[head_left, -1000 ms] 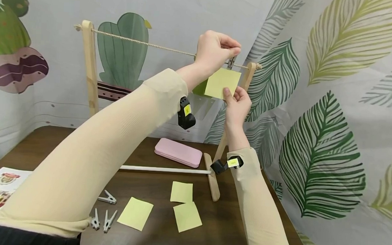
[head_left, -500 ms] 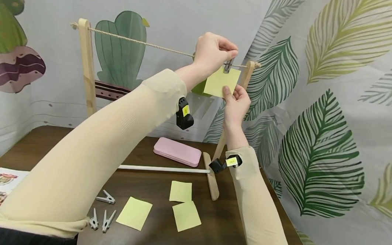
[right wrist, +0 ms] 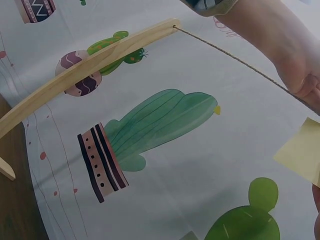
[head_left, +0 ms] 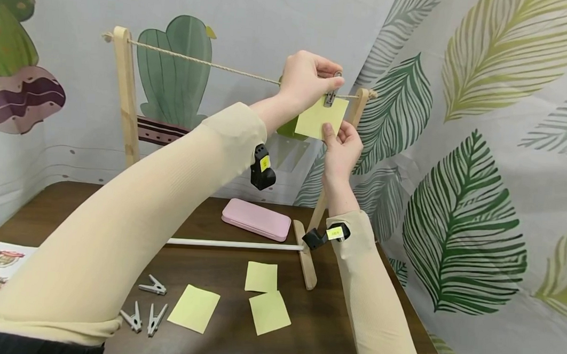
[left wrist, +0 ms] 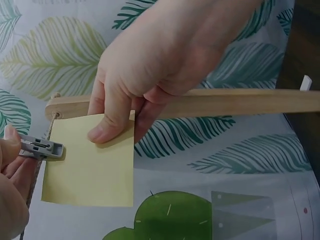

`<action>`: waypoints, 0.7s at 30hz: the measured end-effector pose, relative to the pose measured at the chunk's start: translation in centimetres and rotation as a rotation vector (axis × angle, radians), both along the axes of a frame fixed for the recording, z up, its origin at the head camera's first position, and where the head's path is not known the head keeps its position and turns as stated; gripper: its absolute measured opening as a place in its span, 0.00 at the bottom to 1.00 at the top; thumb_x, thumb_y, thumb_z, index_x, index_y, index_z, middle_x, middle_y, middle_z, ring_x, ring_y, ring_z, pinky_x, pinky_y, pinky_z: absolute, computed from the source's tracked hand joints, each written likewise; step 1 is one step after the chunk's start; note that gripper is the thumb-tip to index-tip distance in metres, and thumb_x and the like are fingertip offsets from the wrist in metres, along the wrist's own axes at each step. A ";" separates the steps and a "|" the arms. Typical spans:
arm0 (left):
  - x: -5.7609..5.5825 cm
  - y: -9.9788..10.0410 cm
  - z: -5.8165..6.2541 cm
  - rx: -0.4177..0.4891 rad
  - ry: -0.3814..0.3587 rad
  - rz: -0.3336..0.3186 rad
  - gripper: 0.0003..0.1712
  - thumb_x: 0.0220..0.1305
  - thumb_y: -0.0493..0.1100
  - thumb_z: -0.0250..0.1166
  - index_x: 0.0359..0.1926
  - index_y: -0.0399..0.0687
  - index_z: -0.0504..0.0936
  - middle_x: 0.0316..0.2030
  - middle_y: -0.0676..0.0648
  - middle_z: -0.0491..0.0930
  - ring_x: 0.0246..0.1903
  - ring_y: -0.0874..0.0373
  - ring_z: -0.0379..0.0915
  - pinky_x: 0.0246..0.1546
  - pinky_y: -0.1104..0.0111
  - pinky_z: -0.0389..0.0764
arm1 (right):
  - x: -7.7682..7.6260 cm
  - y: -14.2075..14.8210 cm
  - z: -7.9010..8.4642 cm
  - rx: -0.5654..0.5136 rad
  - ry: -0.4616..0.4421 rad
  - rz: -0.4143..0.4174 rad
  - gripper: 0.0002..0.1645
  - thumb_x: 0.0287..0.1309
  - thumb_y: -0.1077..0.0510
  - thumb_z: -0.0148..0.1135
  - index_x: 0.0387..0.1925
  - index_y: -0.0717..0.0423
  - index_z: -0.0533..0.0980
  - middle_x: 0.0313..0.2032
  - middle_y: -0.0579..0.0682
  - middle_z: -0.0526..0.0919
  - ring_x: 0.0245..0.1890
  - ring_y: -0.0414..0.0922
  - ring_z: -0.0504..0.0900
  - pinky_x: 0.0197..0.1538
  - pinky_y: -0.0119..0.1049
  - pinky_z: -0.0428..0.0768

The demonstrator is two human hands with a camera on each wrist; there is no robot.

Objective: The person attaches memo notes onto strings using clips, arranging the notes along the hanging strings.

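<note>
A yellow sticky note (head_left: pixel 321 118) hangs at the right end of the rope, with a grey clothespin (head_left: pixel 331 97) on its top edge. My left hand (head_left: pixel 309 81) holds the clothespin's upper end between thumb and fingers; in the left wrist view the clothespin (left wrist: pixel 44 147) overlaps the note's edge at the rope. Below, my right hand (head_left: pixel 342 150) pinches the note's lower right part, thumb in front. The left wrist view has the right hand (left wrist: pixel 135 75) over the note (left wrist: pixel 90 165). Only part of the note (right wrist: pixel 302 152) appears in the right wrist view.
The rope (head_left: pixel 198 60) spans two wooden posts (head_left: pixel 126 94). On the table (head_left: pixel 211 269) lie several yellow sticky notes (head_left: pixel 195 308), several grey clothespins (head_left: pixel 157 319), and a pink case (head_left: pixel 256 219) behind a white rod (head_left: pixel 236 244). Printed cards (head_left: pixel 2 258) lie at the left.
My left fingers have shifted slightly down on the clothespin, so its upper end now shows. The left forearm has moved a little left, uncovering more of a clothespin on the table.
</note>
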State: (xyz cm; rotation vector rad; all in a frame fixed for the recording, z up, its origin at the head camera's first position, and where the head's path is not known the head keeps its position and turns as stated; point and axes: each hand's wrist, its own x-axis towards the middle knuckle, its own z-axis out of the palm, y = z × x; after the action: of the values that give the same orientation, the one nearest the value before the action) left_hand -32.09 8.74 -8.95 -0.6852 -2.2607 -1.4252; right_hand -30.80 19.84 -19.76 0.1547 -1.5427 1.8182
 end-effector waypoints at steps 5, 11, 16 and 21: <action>-0.2 -0.1 -0.2 -0.040 0.040 -0.003 0.20 0.63 0.47 0.68 0.56 0.51 0.83 0.52 0.52 0.84 0.50 0.65 0.81 0.50 0.77 0.77 | -0.1 -0.1 0.0 -0.008 0.009 -0.004 0.15 0.61 0.66 0.63 0.47 0.73 0.76 0.32 0.51 0.81 0.32 0.37 0.82 0.40 0.27 0.81; -0.2 -0.3 -0.1 -0.061 0.061 -0.025 0.22 0.63 0.47 0.68 0.57 0.48 0.82 0.53 0.50 0.84 0.51 0.64 0.81 0.51 0.79 0.76 | -0.2 -0.1 0.0 -0.003 0.011 -0.012 0.16 0.61 0.66 0.63 0.48 0.74 0.76 0.32 0.49 0.80 0.33 0.38 0.82 0.42 0.28 0.82; -0.1 -0.4 -0.1 -0.057 0.041 -0.041 0.23 0.63 0.47 0.68 0.58 0.48 0.81 0.54 0.50 0.83 0.51 0.64 0.81 0.51 0.78 0.76 | -0.1 -0.1 0.0 0.002 -0.003 -0.013 0.17 0.61 0.66 0.63 0.50 0.74 0.75 0.31 0.47 0.81 0.35 0.38 0.82 0.44 0.29 0.82; -0.1 -0.6 -0.2 -0.041 0.027 -0.061 0.25 0.62 0.47 0.69 0.59 0.47 0.80 0.55 0.50 0.82 0.52 0.64 0.80 0.51 0.78 0.77 | -0.1 -0.2 -0.1 -0.009 -0.016 -0.003 0.18 0.62 0.65 0.63 0.50 0.73 0.76 0.31 0.46 0.81 0.34 0.38 0.82 0.42 0.29 0.81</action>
State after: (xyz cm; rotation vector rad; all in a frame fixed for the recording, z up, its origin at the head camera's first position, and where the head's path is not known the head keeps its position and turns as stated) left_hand -32.23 8.14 -9.12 -0.7880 -2.2722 -1.3929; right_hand -30.86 19.69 -19.84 0.1344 -1.5450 1.8279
